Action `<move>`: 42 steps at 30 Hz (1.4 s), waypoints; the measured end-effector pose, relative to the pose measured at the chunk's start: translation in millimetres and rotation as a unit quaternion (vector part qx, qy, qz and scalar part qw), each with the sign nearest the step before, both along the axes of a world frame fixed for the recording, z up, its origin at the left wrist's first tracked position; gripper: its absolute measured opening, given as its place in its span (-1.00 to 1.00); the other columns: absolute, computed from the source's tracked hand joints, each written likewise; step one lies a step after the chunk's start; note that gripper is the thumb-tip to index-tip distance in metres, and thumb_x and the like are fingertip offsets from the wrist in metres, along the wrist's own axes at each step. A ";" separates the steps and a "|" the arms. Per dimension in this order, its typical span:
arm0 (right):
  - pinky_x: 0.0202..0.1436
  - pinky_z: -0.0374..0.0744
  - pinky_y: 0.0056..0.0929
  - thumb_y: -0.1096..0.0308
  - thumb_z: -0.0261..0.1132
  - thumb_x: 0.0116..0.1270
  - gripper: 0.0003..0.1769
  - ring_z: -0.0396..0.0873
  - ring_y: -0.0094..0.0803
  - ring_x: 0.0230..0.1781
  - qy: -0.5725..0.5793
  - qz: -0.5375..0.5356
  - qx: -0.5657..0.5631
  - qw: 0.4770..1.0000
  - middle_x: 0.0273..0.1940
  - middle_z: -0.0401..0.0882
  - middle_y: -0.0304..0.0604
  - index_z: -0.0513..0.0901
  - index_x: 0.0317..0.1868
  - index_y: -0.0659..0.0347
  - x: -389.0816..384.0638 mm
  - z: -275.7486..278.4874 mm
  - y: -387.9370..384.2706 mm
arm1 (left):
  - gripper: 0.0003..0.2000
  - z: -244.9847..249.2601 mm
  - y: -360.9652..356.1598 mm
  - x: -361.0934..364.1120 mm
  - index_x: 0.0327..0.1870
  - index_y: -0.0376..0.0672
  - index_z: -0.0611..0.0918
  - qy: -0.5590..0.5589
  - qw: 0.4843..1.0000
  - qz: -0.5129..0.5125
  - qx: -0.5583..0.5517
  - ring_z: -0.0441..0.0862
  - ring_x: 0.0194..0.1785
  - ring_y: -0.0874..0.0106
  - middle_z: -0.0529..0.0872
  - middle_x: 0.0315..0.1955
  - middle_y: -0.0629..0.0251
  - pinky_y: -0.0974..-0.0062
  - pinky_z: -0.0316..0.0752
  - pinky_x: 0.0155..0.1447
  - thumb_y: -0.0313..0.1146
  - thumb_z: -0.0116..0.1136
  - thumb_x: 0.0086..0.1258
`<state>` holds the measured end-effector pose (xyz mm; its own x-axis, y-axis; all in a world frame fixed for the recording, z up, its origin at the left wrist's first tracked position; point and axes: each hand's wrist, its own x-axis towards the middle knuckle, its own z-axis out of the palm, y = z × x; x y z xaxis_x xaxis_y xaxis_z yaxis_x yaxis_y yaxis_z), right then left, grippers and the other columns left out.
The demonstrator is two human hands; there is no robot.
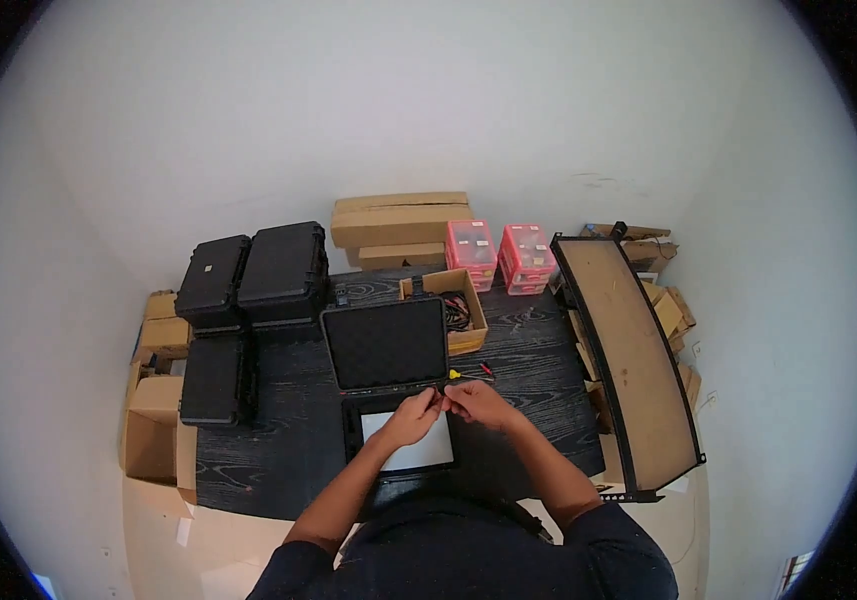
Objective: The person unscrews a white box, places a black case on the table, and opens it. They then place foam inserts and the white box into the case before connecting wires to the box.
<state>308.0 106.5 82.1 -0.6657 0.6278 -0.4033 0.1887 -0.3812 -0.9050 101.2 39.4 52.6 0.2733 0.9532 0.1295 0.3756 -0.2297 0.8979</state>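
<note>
A black hard case (385, 345) lies open in front of me, its lid raised and lined with dark foam. A flat white sheet or panel (418, 446) rests in its base. Over the base's upper right corner, my left hand (412, 419) and my right hand (480, 403) meet, fingers pinched together. Whatever sits between the fingertips is small and dark, too small to name. Just beyond them on the table lie a yellow piece (455, 374) and a red-handled tool (487, 369).
Black cases (283, 262) are stacked at the table's left. Behind the lid stands a cardboard box (468, 340) of cables. Pink-and-clear drawer units (525, 260) and long cartons (400, 222) line the back. A large black-framed panel (630, 360) leans along the right edge of the dark table (548, 400).
</note>
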 end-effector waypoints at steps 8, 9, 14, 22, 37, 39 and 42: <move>-0.06 0.57 -0.25 0.29 0.45 0.35 -0.86 0.64 -0.24 -0.10 -0.098 0.044 0.657 0.746 -0.07 0.66 -0.27 0.79 -0.11 0.02 3.7 20.9 -5.2 | -0.86 -20.9 1.1 -16.1 -0.12 -0.22 0.55 -0.295 0.890 -0.107 -0.330 0.62 -0.36 0.41 0.63 -0.41 0.26 0.43 0.59 -0.13 -0.41 -0.07 0.54; 0.01 0.57 -0.23 0.29 0.44 0.35 -0.87 0.64 -0.24 -0.04 -0.108 0.068 0.676 0.726 -0.03 0.65 -0.29 0.79 -0.11 0.01 3.8 20.5 -4.7 | -0.85 -18.3 0.0 -16.4 -0.12 -0.21 0.56 -0.309 0.874 -0.116 -0.356 0.62 -0.37 0.41 0.63 -0.42 0.26 0.42 0.60 -0.13 -0.41 -0.08 0.53; 0.31 0.38 -0.05 0.26 0.42 0.38 -0.90 0.55 -0.21 0.18 -0.132 0.108 0.644 0.746 0.05 0.63 -0.32 0.77 -0.12 -0.02 6.5 24.0 -9.8 | -0.75 -2.1 -4.2 -17.5 -0.15 -0.23 0.60 -0.252 0.883 -0.121 -0.377 0.60 -0.42 0.44 0.63 -0.46 0.28 0.45 0.58 -0.16 -0.34 -0.17 0.58; 0.31 0.40 -0.06 0.30 0.38 0.42 -0.89 0.60 -0.17 0.12 -0.125 0.104 0.606 0.779 -0.05 0.69 -0.22 0.74 -0.09 0.06 3.3 21.5 -5.3 | -0.70 -7.6 -0.5 -21.1 -0.13 -0.26 0.62 -0.178 0.930 -0.144 -0.287 0.61 -0.33 0.43 0.65 -0.46 0.30 0.39 0.54 -0.03 -0.31 -0.21 0.63; -0.30 0.53 -0.54 0.31 0.12 0.68 -0.76 0.50 -0.63 -0.38 -0.015 -0.034 0.204 0.978 -0.34 0.56 -0.35 0.68 -0.01 0.25 -14.7 -57.7 -25.0 | -0.73 6.8 -2.2 -6.9 0.07 -0.27 0.61 -0.649 0.720 0.064 -0.238 0.64 0.30 0.15 0.71 0.13 -0.09 0.20 0.57 0.38 -0.29 -0.10 0.73; -0.30 0.53 -0.56 0.29 0.12 0.68 -0.75 0.50 -0.62 -0.39 -0.041 0.001 0.198 0.979 -0.34 0.56 -0.34 0.68 -0.03 0.24 -13.8 -47.3 -31.1 | -0.74 7.8 1.3 0.0 0.10 -0.26 0.61 -0.629 0.745 0.122 -0.184 0.66 0.27 0.17 0.71 0.15 -0.07 0.24 0.56 0.37 -0.31 -0.12 0.75; -0.30 0.52 -0.56 0.24 0.12 0.68 -0.73 0.49 -0.61 -0.40 -0.034 0.035 0.169 0.984 -0.35 0.56 -0.34 0.69 -0.04 0.23 -14.8 -42.8 -32.7 | -0.74 3.2 6.3 5.5 0.10 -0.29 0.60 -0.460 0.861 0.171 -0.135 0.66 0.25 0.19 0.73 0.14 0.02 0.32 0.53 0.36 -0.35 -0.15 0.76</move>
